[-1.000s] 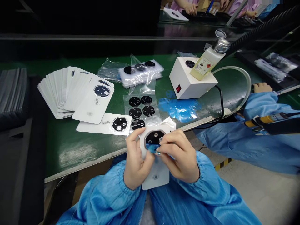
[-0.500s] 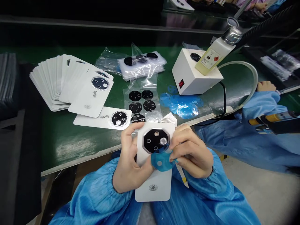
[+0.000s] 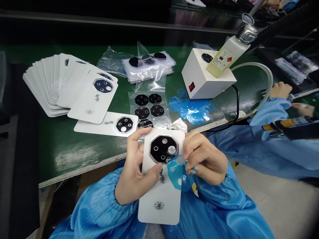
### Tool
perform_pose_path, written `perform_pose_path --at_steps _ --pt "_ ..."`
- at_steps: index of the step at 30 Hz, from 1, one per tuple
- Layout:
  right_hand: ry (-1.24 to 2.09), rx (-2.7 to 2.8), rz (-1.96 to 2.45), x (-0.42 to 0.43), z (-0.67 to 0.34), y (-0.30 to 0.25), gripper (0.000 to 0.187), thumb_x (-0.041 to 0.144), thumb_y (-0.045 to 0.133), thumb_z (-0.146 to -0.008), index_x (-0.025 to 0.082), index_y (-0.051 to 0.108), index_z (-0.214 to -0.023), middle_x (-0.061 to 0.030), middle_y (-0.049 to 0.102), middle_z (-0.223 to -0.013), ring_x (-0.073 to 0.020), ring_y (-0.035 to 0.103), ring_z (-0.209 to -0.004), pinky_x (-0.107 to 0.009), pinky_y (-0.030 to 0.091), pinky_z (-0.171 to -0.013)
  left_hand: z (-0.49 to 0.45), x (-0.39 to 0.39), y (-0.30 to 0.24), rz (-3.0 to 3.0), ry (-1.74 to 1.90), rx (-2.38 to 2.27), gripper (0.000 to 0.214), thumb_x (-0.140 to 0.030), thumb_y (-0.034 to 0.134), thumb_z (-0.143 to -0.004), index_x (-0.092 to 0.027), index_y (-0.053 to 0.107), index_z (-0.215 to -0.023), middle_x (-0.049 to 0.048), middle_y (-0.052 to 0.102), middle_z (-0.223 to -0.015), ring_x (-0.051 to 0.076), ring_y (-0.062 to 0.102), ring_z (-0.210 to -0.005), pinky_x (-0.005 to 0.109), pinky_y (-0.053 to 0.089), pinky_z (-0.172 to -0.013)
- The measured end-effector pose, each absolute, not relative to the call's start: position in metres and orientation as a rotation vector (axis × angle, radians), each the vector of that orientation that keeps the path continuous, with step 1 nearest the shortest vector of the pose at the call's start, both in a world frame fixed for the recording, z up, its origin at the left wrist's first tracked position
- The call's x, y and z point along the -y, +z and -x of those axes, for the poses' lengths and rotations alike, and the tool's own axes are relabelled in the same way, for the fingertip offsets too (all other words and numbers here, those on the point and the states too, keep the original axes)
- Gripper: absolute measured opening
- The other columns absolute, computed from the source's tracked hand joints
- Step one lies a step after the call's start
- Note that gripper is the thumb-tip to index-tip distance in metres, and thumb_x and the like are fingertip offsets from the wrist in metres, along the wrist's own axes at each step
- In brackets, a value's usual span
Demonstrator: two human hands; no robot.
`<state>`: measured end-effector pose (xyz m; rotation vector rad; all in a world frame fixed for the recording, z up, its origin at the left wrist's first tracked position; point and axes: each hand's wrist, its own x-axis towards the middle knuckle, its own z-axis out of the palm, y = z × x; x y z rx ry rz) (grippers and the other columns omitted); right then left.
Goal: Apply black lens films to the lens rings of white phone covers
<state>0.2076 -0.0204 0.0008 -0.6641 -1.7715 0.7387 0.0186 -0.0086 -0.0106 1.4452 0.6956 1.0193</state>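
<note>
My left hand (image 3: 134,172) grips a white phone back cover (image 3: 161,192) by its left edge, thumb on its face. The cover carries a black octagonal camera plate (image 3: 163,148) near its top. My right hand (image 3: 205,157) pinches a blue protective film (image 3: 178,174) that hangs peeled from the lower right of the plate. A sheet of black octagonal lens pieces (image 3: 148,106) lies on the green mat (image 3: 74,149) just beyond my hands, beside a single white cover (image 3: 107,125).
A fanned stack of white covers (image 3: 62,86) lies at the left. Bagged trays (image 3: 147,68) sit behind the sheet. A white box with a red switch (image 3: 204,78) holds a liquid dispenser bottle (image 3: 228,56). Discarded blue films (image 3: 190,109) lie by it. A neighbour's blue sleeve (image 3: 274,142) is at right.
The blue film has come further off the camera plate, down and to the right, in my right hand. The cover has shifted lower and closer to me.
</note>
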Motion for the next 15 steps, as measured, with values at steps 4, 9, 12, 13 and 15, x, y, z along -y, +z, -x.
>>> perform_pose_path --at_steps 4,9,12,13,15 --pt "0.854 1.650 0.593 0.021 -0.209 -0.004 0.011 0.021 0.056 -0.084 0.016 0.056 -0.074 -0.0021 0.053 -0.078 -0.0137 0.053 -0.075 -0.033 0.045 -0.066 -0.016 0.008 -0.014 -1.414 1.011 -0.741 0.060 -0.006 0.053 -0.076 -0.028 0.031 -0.127 0.0019 0.063 -0.093 0.014 0.065 -0.073 0.022 0.054 -0.058" --pt "0.850 1.508 0.584 0.019 -0.215 -0.008 0.003 0.018 0.058 -0.081 0.018 0.058 -0.078 -0.0015 0.052 -0.073 -0.0151 0.053 -0.070 -0.034 0.045 -0.061 -0.015 0.007 -0.016 -1.401 1.037 -0.750 0.064 -0.003 0.054 -0.076 -0.031 0.031 -0.129 0.0001 0.062 -0.095 0.014 0.065 -0.074 0.023 0.055 -0.061" --pt "0.768 1.374 0.714 0.008 -0.228 -0.009 0.003 0.020 0.057 -0.083 0.021 0.060 -0.081 0.0006 0.053 -0.070 -0.0118 0.052 -0.059 -0.028 0.043 -0.053 -0.014 0.010 -0.015 -1.439 1.092 -0.795 0.060 -0.005 0.055 -0.076 -0.030 0.036 -0.127 0.0018 0.056 -0.111 0.014 0.063 -0.085 0.024 0.055 -0.071" --pt "0.714 1.294 0.803 0.002 -0.234 -0.010 0.003 0.020 0.057 -0.083 0.022 0.060 -0.082 0.0012 0.054 -0.070 -0.0099 0.051 -0.055 -0.026 0.042 -0.051 -0.014 0.011 -0.015 -1.459 1.106 -0.814 0.057 -0.006 0.056 -0.076 -0.030 0.040 -0.125 0.0015 0.055 -0.113 0.014 0.062 -0.090 0.024 0.053 -0.075" --pt "0.583 1.147 1.021 -0.013 -0.248 -0.016 0.002 0.020 0.059 -0.082 0.022 0.060 -0.082 0.0021 0.056 -0.073 -0.0070 0.049 -0.052 -0.023 0.042 -0.049 -0.013 0.013 -0.014 -1.530 1.118 -0.829 0.050 -0.005 0.056 -0.076 -0.029 0.048 -0.119 -0.0003 0.056 -0.112 0.014 0.059 -0.096 0.021 0.050 -0.080"
